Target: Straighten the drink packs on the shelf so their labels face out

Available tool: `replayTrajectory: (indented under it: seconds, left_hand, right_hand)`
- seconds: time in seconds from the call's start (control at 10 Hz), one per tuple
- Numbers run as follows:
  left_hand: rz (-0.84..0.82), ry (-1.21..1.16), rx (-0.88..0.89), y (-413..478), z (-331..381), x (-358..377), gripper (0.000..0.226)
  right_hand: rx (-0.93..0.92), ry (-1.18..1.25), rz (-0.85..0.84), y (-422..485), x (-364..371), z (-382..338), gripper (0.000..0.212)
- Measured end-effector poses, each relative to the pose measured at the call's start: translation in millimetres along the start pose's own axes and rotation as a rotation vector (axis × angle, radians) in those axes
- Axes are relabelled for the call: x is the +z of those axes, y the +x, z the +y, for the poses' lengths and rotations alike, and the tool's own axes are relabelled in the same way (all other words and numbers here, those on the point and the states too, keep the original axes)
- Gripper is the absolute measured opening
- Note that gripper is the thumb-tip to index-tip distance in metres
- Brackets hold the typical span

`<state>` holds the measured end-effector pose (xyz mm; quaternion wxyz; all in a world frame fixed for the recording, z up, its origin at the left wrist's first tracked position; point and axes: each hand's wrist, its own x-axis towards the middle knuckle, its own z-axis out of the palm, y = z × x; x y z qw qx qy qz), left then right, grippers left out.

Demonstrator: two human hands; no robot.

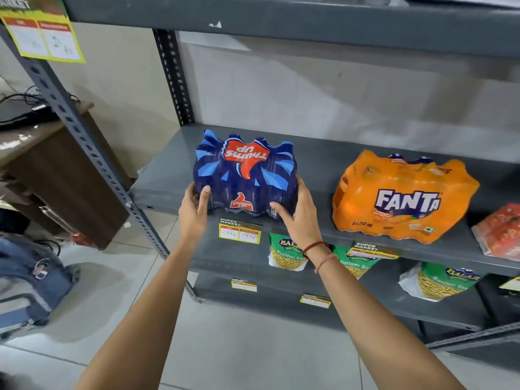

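Note:
A dark blue Thums Up drink pack (244, 173) stands at the front left of the grey shelf (318, 159). Its big red logo on top reads upside down, and a small logo shows on its front face. My left hand (194, 209) grips the pack's lower left corner. My right hand (298, 212) grips its lower right corner, fingers spread over the front. To the right, an orange Fanta pack (402, 198) sits apart from it, its label facing out.
A red pack (501, 235) lies at the shelf's right edge. Green snack bags (287, 254) stand on the lower shelf. Yellow price tags (239, 232) hang on the shelf edges. A perforated upright post (92, 156) slants at left, with a wooden desk (56, 170) and blue backpack (33, 277) beyond.

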<state>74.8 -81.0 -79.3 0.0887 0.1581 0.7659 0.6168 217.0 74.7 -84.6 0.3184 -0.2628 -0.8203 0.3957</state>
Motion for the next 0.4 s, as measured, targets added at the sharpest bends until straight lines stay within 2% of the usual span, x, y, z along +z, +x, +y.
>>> replayTrajectory:
  seconds: [0.2, 0.3, 0.4]
  left_hand:
    - [-0.012, 0.011, -0.020, -3, 2, 0, 0.054]
    - [0.000, 0.071, -0.036, -7, 8, -2, 0.053]
    - [0.024, 0.227, -0.081, -16, 4, -4, 0.049]
  right_hand:
    - [0.019, 0.016, -0.016, 1, -3, 0, 0.070]
    - [0.042, 0.005, -0.043, -1, -6, -8, 0.070]
    - [0.038, -0.077, 0.012, -8, -14, -7, 0.061]
